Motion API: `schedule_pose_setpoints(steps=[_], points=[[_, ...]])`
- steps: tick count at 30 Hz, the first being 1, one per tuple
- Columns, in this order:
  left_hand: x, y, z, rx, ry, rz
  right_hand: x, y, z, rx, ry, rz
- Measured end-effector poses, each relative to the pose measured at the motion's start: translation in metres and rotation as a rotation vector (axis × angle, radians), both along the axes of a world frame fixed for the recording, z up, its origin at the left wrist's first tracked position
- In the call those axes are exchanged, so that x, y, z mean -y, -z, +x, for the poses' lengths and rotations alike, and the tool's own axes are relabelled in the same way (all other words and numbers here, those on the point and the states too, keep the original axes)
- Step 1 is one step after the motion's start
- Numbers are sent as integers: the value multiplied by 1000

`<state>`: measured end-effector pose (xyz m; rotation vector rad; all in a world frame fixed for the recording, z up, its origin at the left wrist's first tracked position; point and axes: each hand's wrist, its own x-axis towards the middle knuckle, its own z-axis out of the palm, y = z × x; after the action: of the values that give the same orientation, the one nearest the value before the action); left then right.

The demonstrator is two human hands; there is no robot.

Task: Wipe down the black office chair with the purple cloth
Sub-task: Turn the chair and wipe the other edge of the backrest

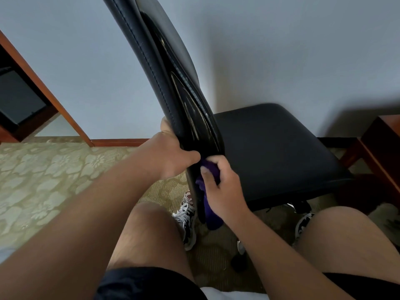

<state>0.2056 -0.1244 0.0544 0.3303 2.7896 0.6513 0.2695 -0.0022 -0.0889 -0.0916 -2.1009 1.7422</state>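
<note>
Black office chair (275, 152): fills the centre of the frame, side-on to the camera, its seat spreading to centre right.
Backrest (151, 61): a glossy black slab with stitched seams, leaning from the top centre of the frame down to the middle, where both hands meet it.
Left hand (173, 156): at frame centre, clamped on the lower edge of the backrest, thumb lying across the near face and the fingers wrapped round the far side, mostly hidden.
Right hand (223, 187): just right of and below the left hand, fingers curled round the bunched purple cloth and pressing it against the bottom part of the backrest.
Purple cloth (213, 215): crumpled in the right hand, against the backrest's lower end; a fold shows above the fingers and a longer tail hangs below the palm.
Legs: two bare knees rise from the bottom of the frame, dark shorts (147, 284) at the bottom edge.
Sneakers (186, 219): black and white, one below the backrest, the other under the seat at lower right.
Caster (240, 260): a dark wheel on the floor at lower centre, between the knees.
Carpet (43, 180): pale olive with a floral pattern, across the left and lower frame.
Wall (281, 50): plain pale grey, behind the chair.
Wooden furniture (43, 87): a reddish-brown frame at the left edge; a similar piece stands at the right edge beside the seat.
</note>
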Motion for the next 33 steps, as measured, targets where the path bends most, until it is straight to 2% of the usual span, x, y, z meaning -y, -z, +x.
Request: schedule_pose_setpoints(steps=[4, 11, 18, 20, 22, 25, 33], points=[[1, 2, -1, 7, -24, -7, 7, 50, 6, 201, -12, 82], [3, 5, -6, 6, -13, -22, 4, 74, 6, 447, -53, 83], [0, 5, -8, 9, -16, 1, 20, 37, 4, 151, 81, -241], [0, 7, -8, 7, -11, 5, 26, 28, 7, 56, 115, -258], [0, 8, -8, 5, -8, -5, 31, 32, 10, 27, 159, -154], [0, 8, -9, -1, -17, -12, 33, 58, 11, 123, 182, 28], [2, 4, -9, 13, -17, -27, 19, 74, 9, 251, 56, 222]])
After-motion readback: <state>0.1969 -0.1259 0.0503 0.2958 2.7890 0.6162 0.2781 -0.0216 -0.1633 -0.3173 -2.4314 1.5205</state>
